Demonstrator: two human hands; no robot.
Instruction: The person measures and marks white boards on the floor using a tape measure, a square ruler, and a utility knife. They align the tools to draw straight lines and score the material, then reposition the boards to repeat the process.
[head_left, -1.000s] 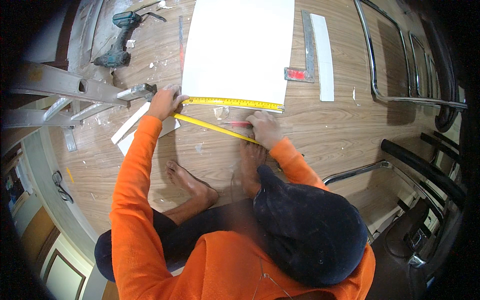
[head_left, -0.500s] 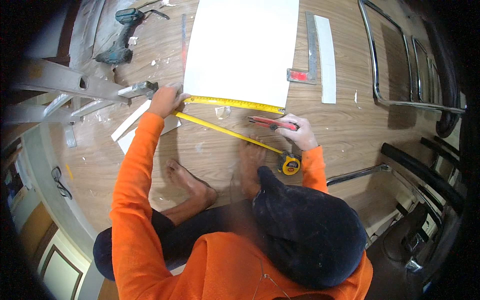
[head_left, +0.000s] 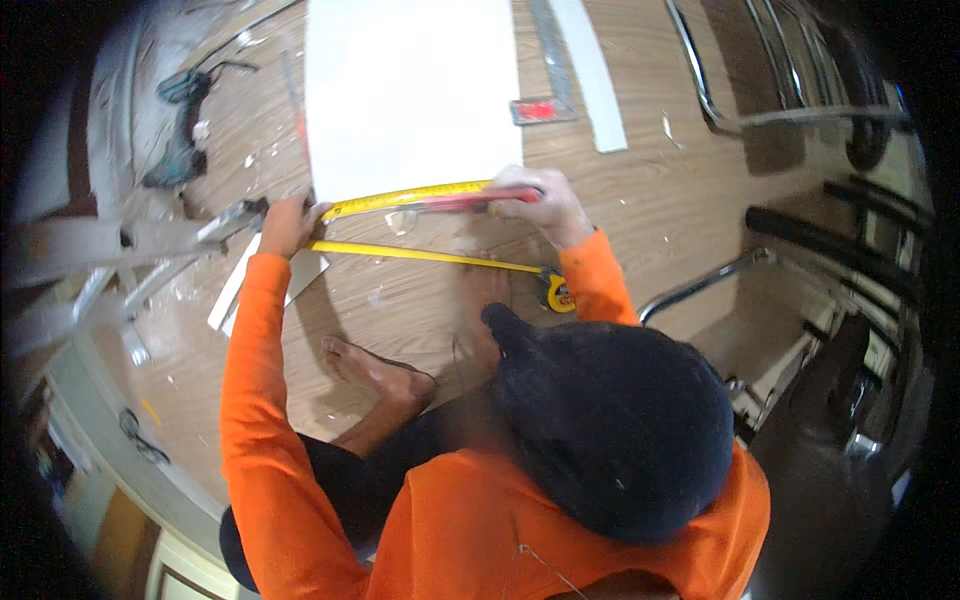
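A white board (head_left: 410, 100) lies flat on the wood-patterned floor in front of me. Along its near edge stretches the yellow blade of a tape measure (head_left: 405, 197), doubled back at my left hand (head_left: 287, 224), whose fingers are closed on it by the board's near left corner. From there the blade runs right to its yellow case (head_left: 561, 292), resting on the floor beside my right forearm. My right hand (head_left: 545, 208) grips a red utility knife (head_left: 460, 202) at the near right corner, pointing left along the blade. Whether its fingers also pinch the tape's end is unclear.
A metal square (head_left: 540, 110) with a red-marked stock and a white strip (head_left: 592, 80) lie right of the board. A cordless drill (head_left: 180, 135) and a ladder (head_left: 65, 248) are at left. Chrome chair frames (head_left: 695, 75) stand at right. White offcuts lie near my left hand.
My right hand has moved up with the utility knife to the tape's end at the board's near right corner. My left hand still holds the fold. The whole view has shifted and tilted.
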